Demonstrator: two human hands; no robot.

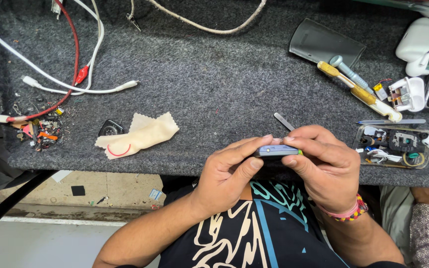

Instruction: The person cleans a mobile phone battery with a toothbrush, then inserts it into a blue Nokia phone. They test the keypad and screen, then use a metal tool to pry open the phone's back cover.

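Both hands, left hand (pixel 229 171) and right hand (pixel 323 161), pinch small blue-grey device (pixel 273 150).

Small blue device (pixel 274 150) mostly under fingers (pixel 254 149)

Bright, even light from overhead falls on the grey felt mat (pixel 214 89) with only soft shadows under the cables (pixel 75 64) and cloth (pixel 140 136), no harsh glare, sharp focus throughout, and wide-lens bending of straight lines near the frame's edges.
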